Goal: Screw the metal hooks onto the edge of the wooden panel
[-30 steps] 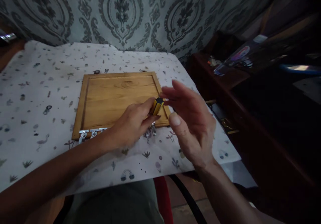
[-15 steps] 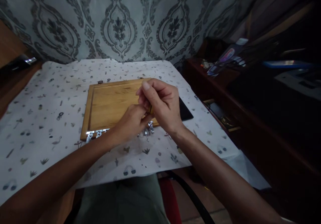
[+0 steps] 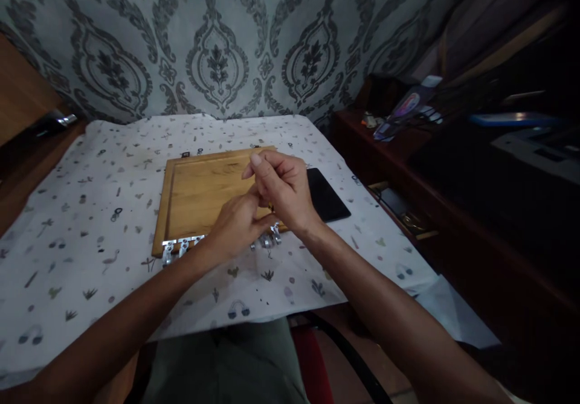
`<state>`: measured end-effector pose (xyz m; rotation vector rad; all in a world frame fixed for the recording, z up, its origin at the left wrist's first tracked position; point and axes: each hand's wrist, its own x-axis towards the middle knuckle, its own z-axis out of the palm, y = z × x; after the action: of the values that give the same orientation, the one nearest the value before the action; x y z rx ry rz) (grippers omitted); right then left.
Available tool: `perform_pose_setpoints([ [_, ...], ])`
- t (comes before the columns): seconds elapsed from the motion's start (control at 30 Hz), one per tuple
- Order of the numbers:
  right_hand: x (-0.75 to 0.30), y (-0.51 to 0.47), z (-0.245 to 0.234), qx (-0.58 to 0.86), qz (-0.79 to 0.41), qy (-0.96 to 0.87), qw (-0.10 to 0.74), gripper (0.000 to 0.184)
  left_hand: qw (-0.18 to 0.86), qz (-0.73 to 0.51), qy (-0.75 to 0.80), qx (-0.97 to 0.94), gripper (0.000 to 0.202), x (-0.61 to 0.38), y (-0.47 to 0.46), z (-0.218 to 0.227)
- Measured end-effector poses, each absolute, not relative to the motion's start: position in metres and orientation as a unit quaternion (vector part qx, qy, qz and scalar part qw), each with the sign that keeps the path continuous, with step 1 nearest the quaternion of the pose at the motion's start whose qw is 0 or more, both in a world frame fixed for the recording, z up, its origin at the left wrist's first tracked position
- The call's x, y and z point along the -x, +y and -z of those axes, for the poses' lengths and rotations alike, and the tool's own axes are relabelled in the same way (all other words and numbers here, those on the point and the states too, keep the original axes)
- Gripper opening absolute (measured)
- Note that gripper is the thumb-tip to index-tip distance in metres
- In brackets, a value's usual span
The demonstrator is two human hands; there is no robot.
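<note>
Evidently the wooden board [image 3: 202, 186] is the main thing being worked on. It lies flat on the cloth-covered desk [image 3: 294, 271], about midway between the far and near edges and closer to the right edge than the left. It looks stiff, of moderate weight and not slippery; it should not bend or break easily, though the face could scratch. The plain rim on its left side seems the best place to take hold. Its near side carries metal hinges [image 3: 168, 252], hard and smooth, which may swing or pinch, so they would make a poor handhold.

Over the right part of that near side, the left grip [image 3: 238, 220] has its fingers closed on a small handle [image 3: 270, 206], of which only a dark, yellowish sliver shows. It is probably light and rigid, best held around its thick part. The right grip [image 3: 286, 189] curls above it, thumb against bent fingers; whether it clasps the handle or only touches it, I cannot tell.

Between the board and the desk's right edge lies a thin black slab [image 3: 330, 194], likely smooth and perhaps fragile; the right wrist hides its left end. Beyond the right edge are an open drawer [image 3: 426, 234] and a bottle [image 3: 406, 105].
</note>
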<state>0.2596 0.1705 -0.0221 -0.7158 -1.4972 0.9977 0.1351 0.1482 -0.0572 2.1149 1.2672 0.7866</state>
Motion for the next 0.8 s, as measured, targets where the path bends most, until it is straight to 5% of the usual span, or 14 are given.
perform_pose_setpoints([
  [0.3, -0.256, 0.178, 0.025, 0.29, -0.434, -0.631, 0.573, 0.054, 0.104, -0.145, 0.483, -0.857, 0.059, -0.137, 0.119, 0.07],
  [0.8, -0.252, 0.174, 0.025, 0.274, -0.43, -0.635, 0.58, 0.049, 0.138, -0.069, 0.523, -0.838, 0.045, -0.151, 0.122, 0.062],
])
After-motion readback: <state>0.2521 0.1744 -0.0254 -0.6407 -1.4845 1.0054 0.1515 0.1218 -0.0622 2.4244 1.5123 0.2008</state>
